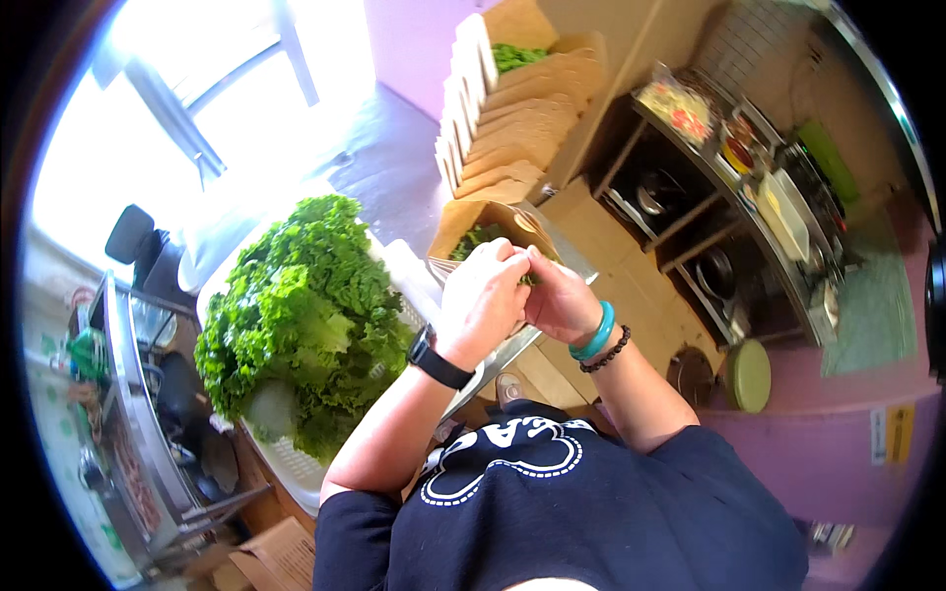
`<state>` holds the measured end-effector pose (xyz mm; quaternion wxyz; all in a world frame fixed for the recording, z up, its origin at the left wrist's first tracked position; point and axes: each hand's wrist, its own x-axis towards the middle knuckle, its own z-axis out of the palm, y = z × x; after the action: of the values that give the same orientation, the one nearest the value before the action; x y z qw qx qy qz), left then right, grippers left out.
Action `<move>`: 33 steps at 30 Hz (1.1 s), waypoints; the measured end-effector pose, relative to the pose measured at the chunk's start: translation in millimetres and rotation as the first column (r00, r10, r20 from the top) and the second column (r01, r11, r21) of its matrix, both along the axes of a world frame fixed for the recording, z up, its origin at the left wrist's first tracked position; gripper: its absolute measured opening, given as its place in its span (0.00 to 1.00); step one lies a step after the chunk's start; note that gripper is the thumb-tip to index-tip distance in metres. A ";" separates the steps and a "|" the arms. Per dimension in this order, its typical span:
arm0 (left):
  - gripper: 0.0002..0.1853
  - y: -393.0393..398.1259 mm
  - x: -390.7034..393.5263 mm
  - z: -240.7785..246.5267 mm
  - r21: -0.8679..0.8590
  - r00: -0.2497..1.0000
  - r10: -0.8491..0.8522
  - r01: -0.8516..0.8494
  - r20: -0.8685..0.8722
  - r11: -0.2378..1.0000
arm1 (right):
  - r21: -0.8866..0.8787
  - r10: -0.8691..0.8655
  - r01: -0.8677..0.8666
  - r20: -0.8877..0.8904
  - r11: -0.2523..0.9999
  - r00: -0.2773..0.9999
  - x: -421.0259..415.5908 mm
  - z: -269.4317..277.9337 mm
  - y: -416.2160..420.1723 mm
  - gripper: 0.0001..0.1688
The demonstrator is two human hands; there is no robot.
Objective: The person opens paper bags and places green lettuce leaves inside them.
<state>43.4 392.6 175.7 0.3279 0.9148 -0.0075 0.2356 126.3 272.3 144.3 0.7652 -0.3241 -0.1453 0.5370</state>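
My left hand (484,284), with a black wristband, and my right hand (558,292), with a turquoise bangle and a dark bead bracelet, meet at the fingertips. A bit of green leaf shows between them; which hand grips it cannot be told. Both are over the near side of an open kraft paper container (451,223) with chopped greens (477,240) inside. Left of my hands, a large heap of curly green lettuce (310,318) fills a white perforated plastic basket (292,469). Beyond the container stands a row of open kraft paper boxes (517,137), the farthest showing greens.
At the right, a metal shelf unit (772,258) holds pans, trays and bagged food. Two round stools, one with a green top (749,377), stand on the floor. A metal rack (137,414) is at the left, above a cardboard box (284,554).
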 end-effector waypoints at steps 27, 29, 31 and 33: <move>0.15 -351.0 -63.6 -159.4 -0.579 0.503 -0.779 0.529 -0.375 0.620 | -0.408 -0.746 0.628 -0.284 0.663 0.603 -238.6 -181.7 -421.0 0.12; 0.16 -399.6 -78.4 -221.5 -0.677 0.299 -0.875 0.554 -0.381 0.484 | -0.490 -0.846 0.690 -0.323 0.533 0.424 -276.7 -189.0 -464.2 0.11; 0.16 -444.6 -99.1 -250.7 -0.716 0.126 -0.901 0.566 -0.415 0.409 | -0.509 -0.892 0.743 -0.354 0.435 0.280 -320.0 -207.8 -507.6 0.11; 0.17 -480.8 -121.9 -290.4 -0.771 -0.057 -0.872 0.498 -0.486 0.397 | -0.465 -0.901 0.802 -0.388 0.375 0.197 -369.8 -239.2 -543.0 0.11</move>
<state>-78.5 -88.2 -114.7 0.5103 0.6616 -0.2682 -0.4795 -243.5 -270.7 -94.9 0.9049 -0.2247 0.3468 0.1016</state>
